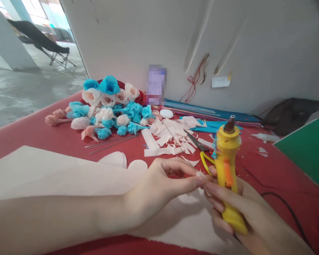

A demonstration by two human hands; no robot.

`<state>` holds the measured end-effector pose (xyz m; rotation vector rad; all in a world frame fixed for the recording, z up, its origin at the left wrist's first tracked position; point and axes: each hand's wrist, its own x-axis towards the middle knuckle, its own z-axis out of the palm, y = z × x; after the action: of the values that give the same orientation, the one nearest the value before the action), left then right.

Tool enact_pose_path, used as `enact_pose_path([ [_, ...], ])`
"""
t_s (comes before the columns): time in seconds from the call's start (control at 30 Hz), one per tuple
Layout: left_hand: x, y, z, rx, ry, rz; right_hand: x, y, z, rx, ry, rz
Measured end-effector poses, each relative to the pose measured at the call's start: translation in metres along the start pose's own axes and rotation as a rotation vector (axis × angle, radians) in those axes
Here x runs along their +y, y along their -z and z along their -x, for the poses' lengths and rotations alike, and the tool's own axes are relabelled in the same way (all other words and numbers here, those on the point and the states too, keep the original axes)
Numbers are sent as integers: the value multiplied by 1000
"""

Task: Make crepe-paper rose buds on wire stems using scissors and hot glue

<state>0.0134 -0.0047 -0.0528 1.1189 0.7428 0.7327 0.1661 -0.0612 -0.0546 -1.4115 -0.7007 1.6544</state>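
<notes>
My right hand (236, 205) is wrapped round a yellow hot glue gun (230, 159) with an orange trigger, its nozzle pointing up. My left hand (170, 184) pinches a small piece of pale paper (201, 174) between thumb and fingertips, and the right fingertips meet it there. Below both hands lies a large pale paper sheet (186, 223) on the red table. Cut pale paper petals (114, 160) rest just beyond the left forearm. Behind the glue gun are scissors (206, 156) with yellow handles, partly hidden by it.
Blue, white and pink paper flowers (108, 117) are heaped at the back left of the red table (77, 241), with thin wires (114, 143) beside them. Pale paper scraps (170, 132) cover the middle. A green board (308, 156) and black cable (289, 209) lie right.
</notes>
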Motion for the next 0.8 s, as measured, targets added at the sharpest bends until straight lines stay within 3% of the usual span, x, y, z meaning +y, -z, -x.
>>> enact_pose_path([
  [0.27,1,1,-2,20,0,-26,-4,-3,-2,26,-37,-55],
  [0.57,8,10,-10,-92,-176,-332,-6,-4,-2,66,33,-18],
  [0.8,13,14,-14,-147,-181,-435,-9,-3,0,78,16,-33],
])
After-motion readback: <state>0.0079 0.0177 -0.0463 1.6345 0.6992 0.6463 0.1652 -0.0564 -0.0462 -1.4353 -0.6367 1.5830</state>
